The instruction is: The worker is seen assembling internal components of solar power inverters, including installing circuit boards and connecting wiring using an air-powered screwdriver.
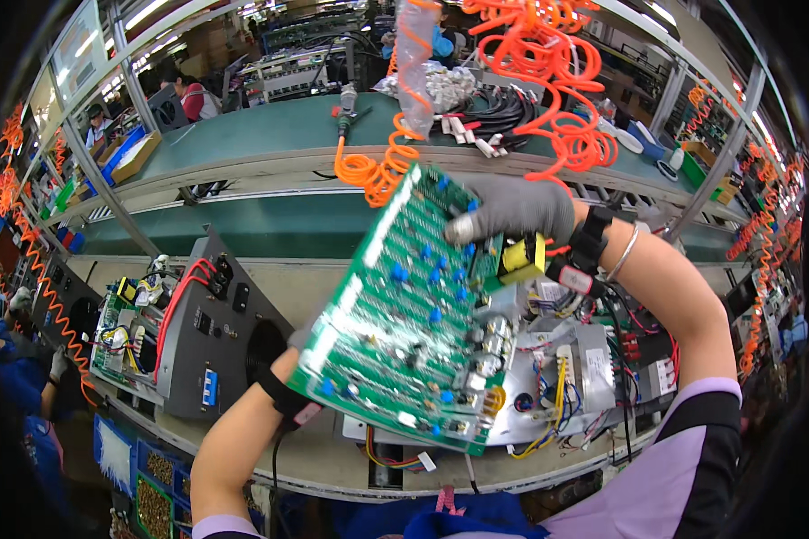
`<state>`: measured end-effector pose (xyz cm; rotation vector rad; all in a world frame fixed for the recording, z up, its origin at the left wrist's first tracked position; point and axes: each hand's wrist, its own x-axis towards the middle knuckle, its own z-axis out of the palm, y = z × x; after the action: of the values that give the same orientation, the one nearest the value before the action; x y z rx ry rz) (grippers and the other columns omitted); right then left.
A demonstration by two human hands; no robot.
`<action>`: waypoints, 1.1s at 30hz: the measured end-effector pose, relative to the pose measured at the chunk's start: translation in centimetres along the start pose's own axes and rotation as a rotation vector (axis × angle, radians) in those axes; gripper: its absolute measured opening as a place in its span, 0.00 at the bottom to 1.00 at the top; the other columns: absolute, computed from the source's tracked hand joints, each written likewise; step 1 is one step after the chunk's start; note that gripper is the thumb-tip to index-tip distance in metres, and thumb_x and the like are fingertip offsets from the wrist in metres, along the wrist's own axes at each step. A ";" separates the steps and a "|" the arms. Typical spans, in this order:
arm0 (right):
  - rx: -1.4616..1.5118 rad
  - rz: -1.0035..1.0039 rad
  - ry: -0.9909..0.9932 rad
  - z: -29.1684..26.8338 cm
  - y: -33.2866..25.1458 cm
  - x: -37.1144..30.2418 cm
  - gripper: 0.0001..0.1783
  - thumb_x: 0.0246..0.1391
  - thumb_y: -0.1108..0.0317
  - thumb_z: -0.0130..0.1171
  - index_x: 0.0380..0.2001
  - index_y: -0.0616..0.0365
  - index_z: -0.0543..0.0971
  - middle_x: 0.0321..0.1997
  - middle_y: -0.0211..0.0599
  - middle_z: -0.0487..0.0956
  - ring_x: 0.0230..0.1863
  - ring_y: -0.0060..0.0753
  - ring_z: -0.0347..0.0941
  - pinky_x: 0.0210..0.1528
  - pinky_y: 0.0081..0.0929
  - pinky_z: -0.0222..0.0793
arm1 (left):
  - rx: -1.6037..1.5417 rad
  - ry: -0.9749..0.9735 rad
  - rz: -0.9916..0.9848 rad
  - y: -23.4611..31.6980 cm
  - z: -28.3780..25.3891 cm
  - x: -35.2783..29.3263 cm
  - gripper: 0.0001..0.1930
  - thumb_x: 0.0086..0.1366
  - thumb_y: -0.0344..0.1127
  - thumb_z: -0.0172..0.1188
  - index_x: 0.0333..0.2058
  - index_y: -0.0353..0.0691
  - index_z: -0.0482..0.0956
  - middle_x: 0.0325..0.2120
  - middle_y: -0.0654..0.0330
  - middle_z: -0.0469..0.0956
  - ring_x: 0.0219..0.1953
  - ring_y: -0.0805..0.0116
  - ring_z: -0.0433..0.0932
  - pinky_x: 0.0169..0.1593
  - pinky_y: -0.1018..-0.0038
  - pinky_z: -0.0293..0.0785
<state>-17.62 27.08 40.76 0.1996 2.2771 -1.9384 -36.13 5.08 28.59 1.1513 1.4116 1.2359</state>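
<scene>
A large green circuit board [395,314], dotted with blue parts, is held up tilted in front of me. My right hand [512,211], in a grey glove, is closed on its upper right edge, thumb on the face. My left hand [298,338] is at the board's left edge, mostly behind it, with its fingers hidden. Under and to the right of the board lies an open metal chassis [562,395] with wires and electronic parts. A yellow-wrapped transformer [519,259] shows just below my right hand.
At left stands another unit with a grey metal panel [216,328] and red wires. Orange coiled air hoses [548,90] hang over a green shelf [243,144]. Black cables [503,112] lie on that shelf. Blue bins [117,458] of small parts sit at lower left; a co-worker's gloved hand [58,364] is beyond.
</scene>
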 end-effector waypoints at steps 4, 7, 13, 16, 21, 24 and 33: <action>-0.214 0.112 -0.091 -0.2 3.2 2.4 0.26 0.47 0.59 0.69 0.46 0.62 0.74 0.39 0.31 0.80 0.40 0.20 0.73 0.44 0.25 0.71 | -0.048 0.296 -0.120 -2.1 -2.8 0.4 0.16 0.57 0.22 0.58 0.45 0.33 0.78 0.35 0.61 0.81 0.33 0.77 0.77 0.36 0.79 0.75; -0.327 0.215 -0.143 -0.3 4.8 3.0 0.25 0.46 0.61 0.70 0.44 0.62 0.75 0.38 0.30 0.79 0.40 0.19 0.72 0.44 0.25 0.71 | 0.144 0.313 -0.113 -4.2 -2.3 -0.5 0.15 0.56 0.25 0.58 0.43 0.36 0.80 0.32 0.60 0.80 0.29 0.78 0.76 0.33 0.81 0.73; -0.289 0.362 -0.165 0.2 6.8 3.9 0.28 0.44 0.61 0.71 0.46 0.61 0.74 0.40 0.30 0.79 0.41 0.20 0.72 0.46 0.27 0.70 | 0.701 0.427 0.141 -4.6 -0.5 -1.9 0.14 0.57 0.36 0.58 0.43 0.45 0.79 0.37 0.56 0.78 0.35 0.62 0.76 0.39 0.70 0.73; -0.248 0.353 -0.233 0.6 7.9 4.5 0.27 0.45 0.63 0.71 0.47 0.62 0.73 0.41 0.30 0.79 0.42 0.20 0.72 0.47 0.26 0.70 | 0.957 0.388 0.118 -3.5 1.1 -3.5 0.21 0.58 0.47 0.56 0.47 0.44 0.74 0.46 0.53 0.72 0.49 0.51 0.69 0.50 0.59 0.68; -0.300 0.368 -0.200 0.7 9.3 4.8 0.28 0.43 0.59 0.72 0.45 0.63 0.75 0.38 0.33 0.80 0.39 0.22 0.74 0.43 0.27 0.72 | 1.080 0.412 0.223 -2.5 2.6 -6.6 0.25 0.56 0.47 0.59 0.49 0.41 0.70 0.52 0.49 0.65 0.55 0.47 0.63 0.55 0.54 0.62; -0.381 0.339 -0.184 0.6 9.6 4.9 0.28 0.42 0.59 0.73 0.44 0.63 0.75 0.37 0.33 0.80 0.38 0.22 0.74 0.42 0.27 0.72 | 1.049 0.448 0.276 -2.3 3.3 -9.1 0.24 0.53 0.42 0.62 0.48 0.40 0.71 0.49 0.50 0.68 0.51 0.49 0.67 0.51 0.56 0.66; -0.353 0.410 -0.189 0.6 9.2 5.2 0.29 0.43 0.61 0.72 0.47 0.62 0.73 0.41 0.31 0.79 0.42 0.22 0.73 0.46 0.27 0.70 | 0.775 0.316 0.126 -2.0 8.6 -14.2 0.31 0.51 0.34 0.62 0.55 0.40 0.66 0.30 0.54 0.73 0.32 0.54 0.73 0.34 0.63 0.69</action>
<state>-20.97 27.94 30.74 0.3867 2.1937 -1.2818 -25.65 -7.77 26.62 1.6188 2.1930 0.9955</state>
